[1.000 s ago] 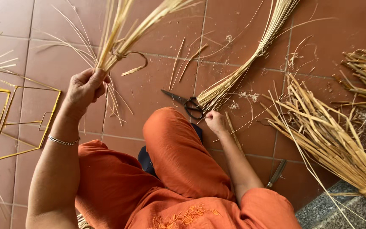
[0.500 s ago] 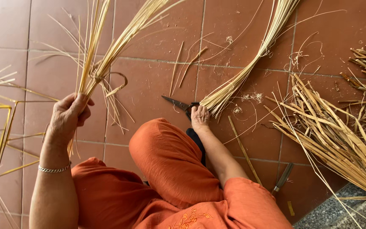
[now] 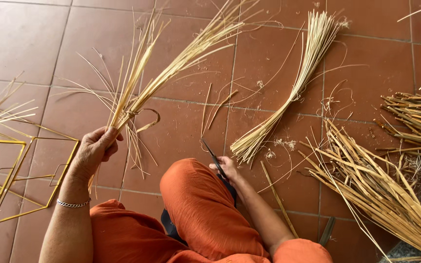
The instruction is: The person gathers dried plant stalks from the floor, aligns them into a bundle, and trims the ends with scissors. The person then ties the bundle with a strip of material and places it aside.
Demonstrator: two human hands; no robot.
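1. Nearest the camera, at the bottom of the view, an orange-clad knee (image 3: 205,209) rises between the person's two forearms, with orange cloth spread across the lap.
2. On the left wrist sits a thin silver bracelet (image 3: 73,204).
3. Just past the knee, the right hand (image 3: 226,168) is closed around the handles of a pair of dark scissors (image 3: 214,157), whose blades point up and away over the floor; whether the blades are parted cannot be told.
4. Out to the left, the left hand (image 3: 93,148) is clenched on the stem end of a bundle of straw strips (image 3: 142,92), held raised; the strips are tied with a loop just above the fist and fan out up and to the right.
5. Beside that hand, on the floor at the far left, lie yellow wire frames (image 3: 10,170) with loose strips across them.
6. Beyond the scissors, a second straw bundle (image 3: 288,92) lies flat on the red tile floor (image 3: 35,44), its cut end near the right hand but not touching it.
7. Farther right, a heap of coarser reed strips (image 3: 376,185) lies across the tiles, with another pile (image 3: 415,117) behind it.
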